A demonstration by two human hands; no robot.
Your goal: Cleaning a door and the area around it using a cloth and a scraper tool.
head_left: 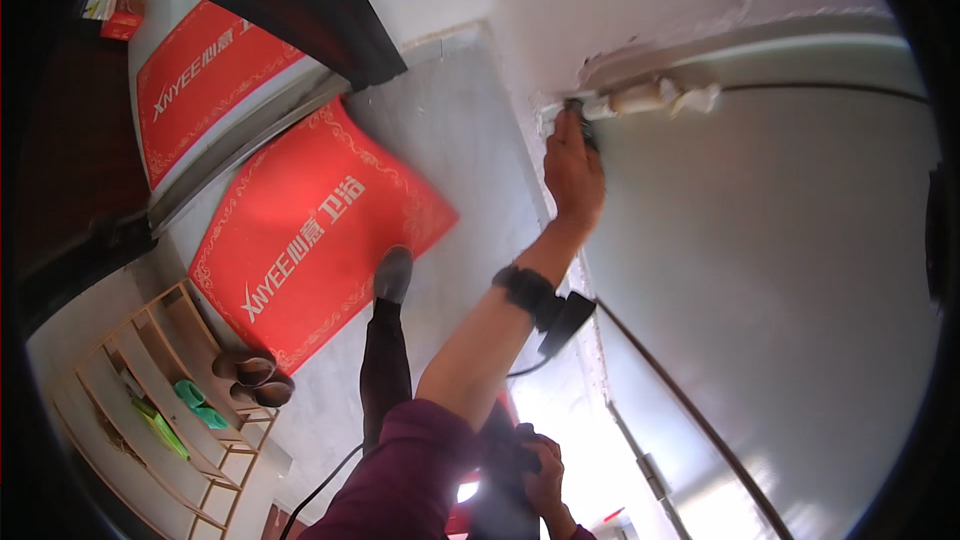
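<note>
My left arm, in a maroon sleeve [415, 450] and with a black strap device [540, 302] at the wrist, stretches up to the edge of a grey panel. My left hand [575, 175] is closed around a small dark object [588, 130] whose kind I cannot make out. Touching or just beyond it lies a pale tube [640, 100] with whitish wrapping, and a thin dark cable [820, 88] runs off to the right. Lower down, my right hand [545, 480] has its fingers curled beside a black object [515, 455], which is partly hidden.
The large grey panel [760, 260] fills the right side, with a brown rod [690, 405] slanting across it. A red patterned mat [310, 240] lies by my shoe [393, 275], with another red mat [205, 80] past the threshold. Brown shoes [255, 378] stand beside a wooden shoe rack [150, 310].
</note>
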